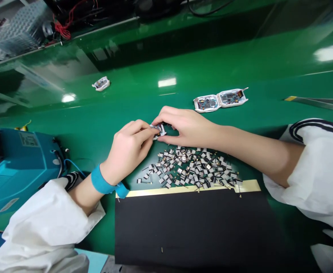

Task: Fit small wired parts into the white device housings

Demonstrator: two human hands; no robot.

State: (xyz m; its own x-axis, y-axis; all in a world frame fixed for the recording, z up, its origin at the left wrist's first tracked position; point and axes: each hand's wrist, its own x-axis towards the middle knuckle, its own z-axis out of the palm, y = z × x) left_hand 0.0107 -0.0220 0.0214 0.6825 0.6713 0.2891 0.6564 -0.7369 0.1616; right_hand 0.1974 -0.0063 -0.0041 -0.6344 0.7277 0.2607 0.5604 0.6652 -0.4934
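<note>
Between my two hands is a small white-cased device [159, 131] with its circuit board showing. My right hand [183, 125] grips its edges between thumb and fingers. From the left, my left hand [134, 142] presses closed fingers onto the board; whether a tiny part is pinched in them is hidden. A blue strap circles my left wrist. Just below the hands lies a heap of small grey-and-black parts with short leads [194, 168]. Beyond my right hand, two similar white-cased boards [220, 100] lie side by side, and another white-cased board [101, 83] sits farther back on the left.
A black mat [189, 227] with a yellow strip [248, 185] along its far edge lies at the front. Tweezers [317, 102] rest at the right. A blue machine [21, 170] with cables stands at the left. Clear trays [21, 30] and red wires [65, 28] are at the back left.
</note>
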